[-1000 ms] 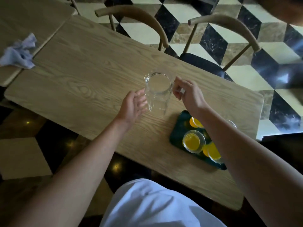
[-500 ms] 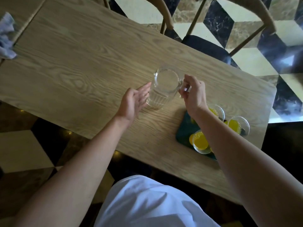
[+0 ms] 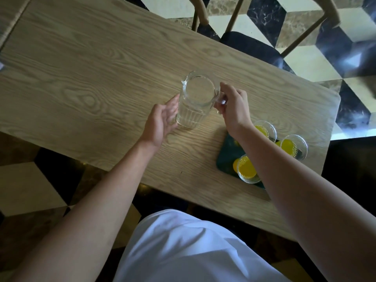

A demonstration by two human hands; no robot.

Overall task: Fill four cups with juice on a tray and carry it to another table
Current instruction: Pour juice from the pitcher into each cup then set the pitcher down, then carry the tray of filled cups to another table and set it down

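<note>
An empty clear glass pitcher stands upright on the wooden table. My right hand grips its handle on the right side. My left hand is open, palm against the pitcher's left wall. A dark green tray lies near the table's right end, partly hidden by my right forearm. Three clear cups with orange juice show on it: one at the back, one at the right, one at the front. Any further cup is hidden behind my arm.
Two wooden chairs stand beyond the far table edge; one has a dark seat. The floor is a black, cream and brown cube-pattern tile. A second table's corner shows at the top left. My white shirt fills the bottom.
The view has tilted down and shifted, so the cloth at the left has left the frame. The pitcher has settled onto the table, with both hands still beside it.
</note>
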